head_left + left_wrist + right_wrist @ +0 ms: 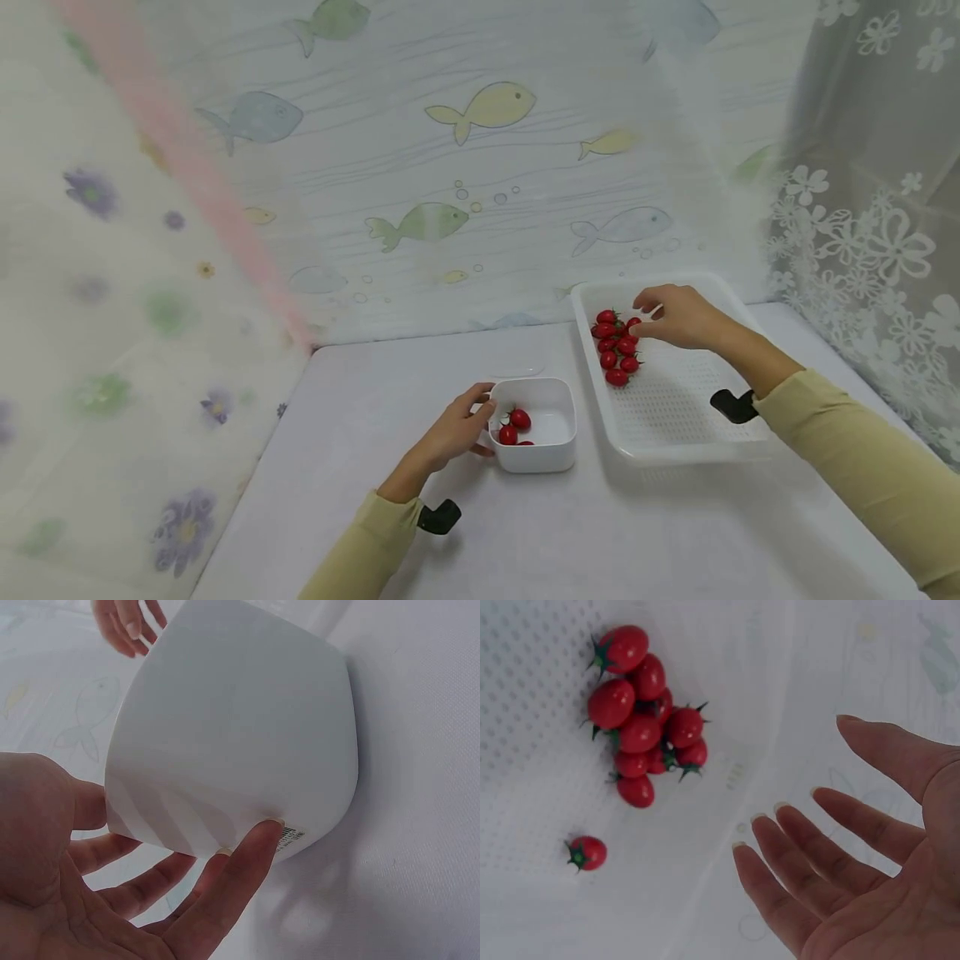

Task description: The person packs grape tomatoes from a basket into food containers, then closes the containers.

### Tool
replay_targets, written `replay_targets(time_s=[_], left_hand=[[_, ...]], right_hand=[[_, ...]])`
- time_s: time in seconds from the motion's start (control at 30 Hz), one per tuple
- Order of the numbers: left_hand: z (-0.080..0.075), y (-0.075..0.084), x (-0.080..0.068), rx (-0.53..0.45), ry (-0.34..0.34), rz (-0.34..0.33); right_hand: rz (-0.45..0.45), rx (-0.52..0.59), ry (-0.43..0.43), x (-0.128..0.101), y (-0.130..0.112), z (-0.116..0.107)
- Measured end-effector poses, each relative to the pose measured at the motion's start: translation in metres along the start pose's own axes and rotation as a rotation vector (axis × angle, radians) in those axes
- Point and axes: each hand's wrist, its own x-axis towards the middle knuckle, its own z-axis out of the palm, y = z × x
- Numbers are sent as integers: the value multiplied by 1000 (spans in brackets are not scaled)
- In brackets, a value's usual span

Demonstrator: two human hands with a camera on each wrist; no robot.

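1 white bowl point(551, 442) at lower centre is touched by the left hand point(453, 433) with straightened fingers; 3 tomatoes point(516, 425) are seen inside; 1 perforated tray point(675, 408) at right holds about 9 cherry tomatoes point(617, 348), over which the right hand point(678, 317) is held relaxed, grasping nothing.

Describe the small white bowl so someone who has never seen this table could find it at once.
On the white table, look left of the wide perforated tray holding a cluster of cherry tomatoes. The bowl sits by the left hand, whose fingers touch its side. Unlike the flat tray, it is small, deep, rounded-square, and holds only a few tomatoes.
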Motion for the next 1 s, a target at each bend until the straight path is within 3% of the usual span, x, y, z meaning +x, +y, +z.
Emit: replay_targets(time_s=[0.37, 0.67, 1.0], left_hand=[[3, -2, -1, -9, 7, -11], [1, 1, 0, 1, -1, -6], [0, 1, -2, 10, 3, -18]], right_hand=[[126, -48, 6, 20, 47, 1], [267, 48, -47, 23, 77, 2], [343, 144, -96, 29, 101, 14]])
